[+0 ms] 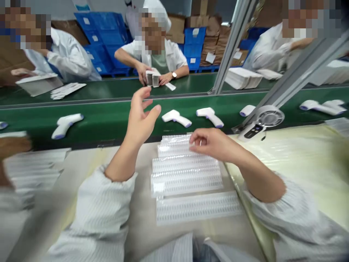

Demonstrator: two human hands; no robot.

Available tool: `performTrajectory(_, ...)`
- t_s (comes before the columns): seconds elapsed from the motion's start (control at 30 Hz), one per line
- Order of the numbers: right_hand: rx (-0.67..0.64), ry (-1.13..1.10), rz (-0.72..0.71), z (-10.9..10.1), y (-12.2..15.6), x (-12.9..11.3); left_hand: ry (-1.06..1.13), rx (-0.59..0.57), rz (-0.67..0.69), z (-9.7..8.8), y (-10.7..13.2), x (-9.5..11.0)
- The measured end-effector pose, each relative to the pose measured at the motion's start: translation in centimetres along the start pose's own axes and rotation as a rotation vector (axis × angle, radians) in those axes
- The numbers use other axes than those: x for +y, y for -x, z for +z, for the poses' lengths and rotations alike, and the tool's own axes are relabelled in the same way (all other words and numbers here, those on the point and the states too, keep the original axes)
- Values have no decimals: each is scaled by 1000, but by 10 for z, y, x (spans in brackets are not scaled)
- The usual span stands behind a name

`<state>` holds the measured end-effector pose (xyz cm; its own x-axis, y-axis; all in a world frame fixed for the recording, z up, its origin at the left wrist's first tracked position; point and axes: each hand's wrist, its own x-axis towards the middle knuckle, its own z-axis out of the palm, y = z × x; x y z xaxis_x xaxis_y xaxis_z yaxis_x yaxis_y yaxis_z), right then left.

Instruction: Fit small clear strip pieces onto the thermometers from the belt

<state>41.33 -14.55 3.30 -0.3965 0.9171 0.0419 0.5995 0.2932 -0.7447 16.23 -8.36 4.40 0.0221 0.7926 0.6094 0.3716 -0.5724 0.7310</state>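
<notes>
My left hand [141, 118] is raised over the near edge of the green conveyor belt [120, 118], fingers spread and holding nothing. My right hand [209, 143] has curled fingers on the end of the top clear plastic blister tray [174, 147]. That tray lies on a pile of similar ribbed trays [185, 182] on the beige bench top [131, 218]. White infrared thermometers with lilac tips lie on the belt, the closest [176, 118] just beyond my left hand's fingertips and another [209, 117] beyond my right hand.
A small white fan [268, 118] stands at the belt's right side, beneath an aluminium frame rail [297, 76]. Co-workers sit beyond a farther green belt [103, 87], one holding a white carton [152, 77]. A blurred person's hand [13, 145] is at the left.
</notes>
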Motion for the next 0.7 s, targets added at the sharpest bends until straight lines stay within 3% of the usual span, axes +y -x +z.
performTrajectory(0.07, -255, -56, -55, 19, 16, -20, -4, -25, 58, 1, 0, -2)
performTrajectory(0.13, -394, -49, -81, 41, 26, -34, -11, -46, 76, 3, 2, -1)
performTrajectory(0.23, -458, 2, -81, 74, 31, -43, -11, -76, 51, 6, 6, 3)
performTrajectory(0.33, -511, 34, -57, 92, 29, -44, -12, -83, 71, 9, 7, 8)
performTrajectory(0.47, -559, 47, -29, 101, 28, -42, -24, -94, 108, 10, 5, 9)
performTrajectory(0.7, -575, 28, -51, 110, 29, -45, 51, -135, 21, 14, 9, 15)
